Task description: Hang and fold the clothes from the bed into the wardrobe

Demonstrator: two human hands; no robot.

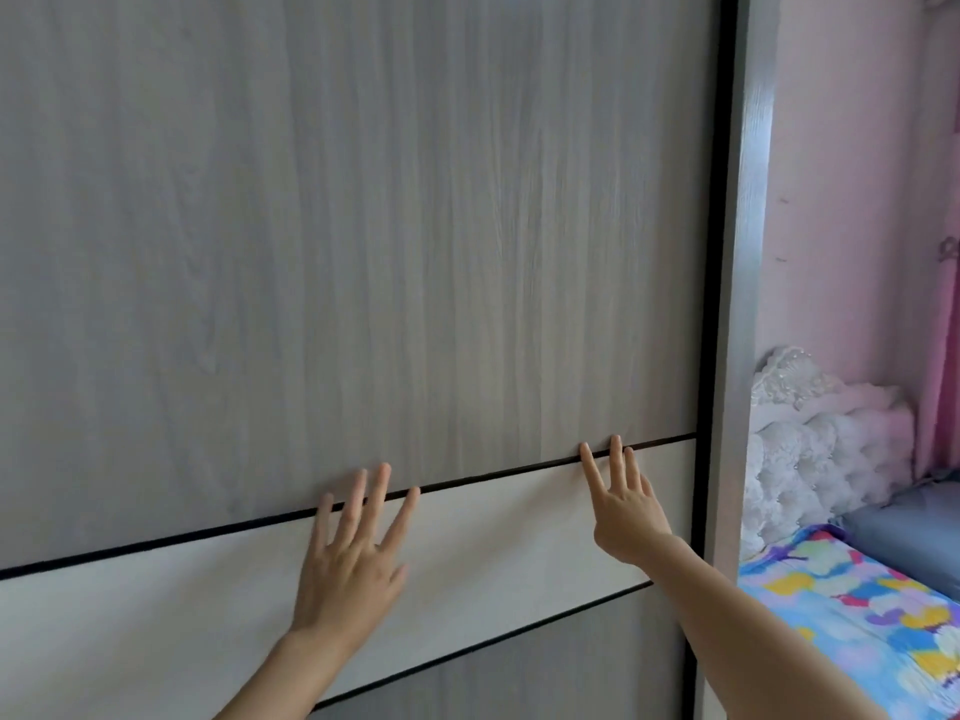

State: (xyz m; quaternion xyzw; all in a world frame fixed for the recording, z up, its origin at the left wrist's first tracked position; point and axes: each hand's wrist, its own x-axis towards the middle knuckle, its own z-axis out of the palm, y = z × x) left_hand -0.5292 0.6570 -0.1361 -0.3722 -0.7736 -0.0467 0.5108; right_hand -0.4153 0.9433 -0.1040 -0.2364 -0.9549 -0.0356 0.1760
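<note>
A head-worn view showed a person standing close to a shut wardrobe door (363, 226), a tall, flat panel of pale grey wood grain that filled most of the picture. A cream band (182, 605) crossed the door low down, edged above and below by thin black lines (493, 472). The left hand (348, 558) lay flat on the band, its fingers (376, 496) straight and spread, with the tips reaching the upper black line. The right hand (626, 511) lay flat in the same way nearer the door's dark right edge (714, 304). Neither hand held anything. No handle or knob could be seen. The door looked rigid, smooth and fairly heavy, probably a sliding panel, so flat palms would likely have to move it by friction and could slip. The dark right edge or the groove of the black line seemed the surer places to take hold. To the right, past the wardrobe frame (740, 252), part of a bed (852, 615) showed against a pink wall (841, 200). It had a bright patterned sheet, a grey pillow (914, 522) and a white tufted headboard (815, 449). No clothes could be seen on the part of the bed that showed, beside the wardrobe. They were presumably farther along it, out of view.
</note>
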